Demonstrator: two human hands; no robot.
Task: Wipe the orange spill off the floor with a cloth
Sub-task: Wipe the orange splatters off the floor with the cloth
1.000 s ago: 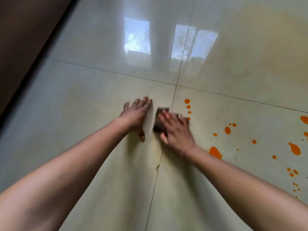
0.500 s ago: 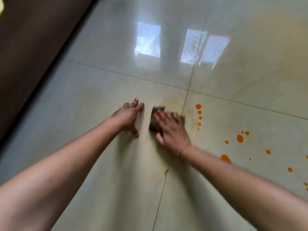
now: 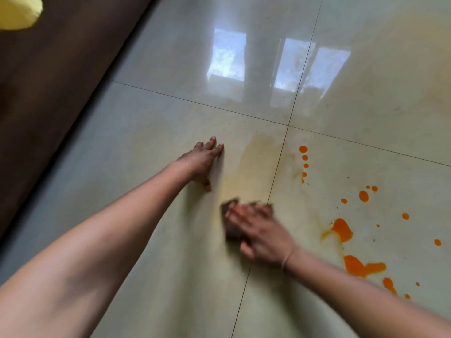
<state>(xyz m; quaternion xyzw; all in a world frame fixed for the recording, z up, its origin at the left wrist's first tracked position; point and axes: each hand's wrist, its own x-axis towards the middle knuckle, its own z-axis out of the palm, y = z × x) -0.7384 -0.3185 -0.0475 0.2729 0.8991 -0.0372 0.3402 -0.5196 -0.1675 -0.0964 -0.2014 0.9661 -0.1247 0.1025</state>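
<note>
Orange spill drops and blobs (image 3: pixel 343 229) dot the glossy pale tile floor (image 3: pixel 170 240) to the right of the tile joint. A faint yellowish smear (image 3: pixel 256 152) streaks the tile beyond my hands. My right hand (image 3: pixel 262 234) presses flat on a small dark brown cloth (image 3: pixel 229 217), blurred by motion; only the cloth's left part shows past the fingers. My left hand (image 3: pixel 202 162) rests flat on the floor, fingers spread, farther away and to the left of the cloth.
A dark brown surface (image 3: pixel 48 81) borders the floor along the left. Something yellow (image 3: pixel 17 11) shows at the top left corner. Window reflections (image 3: pixel 268 64) shine on the far tiles. More orange blobs (image 3: pixel 361 265) lie near my right forearm.
My right hand has dragged the cloth toward me, away from my left hand, leaving a yellowish smear where it was. The view has shifted, showing more spill at lower right.
</note>
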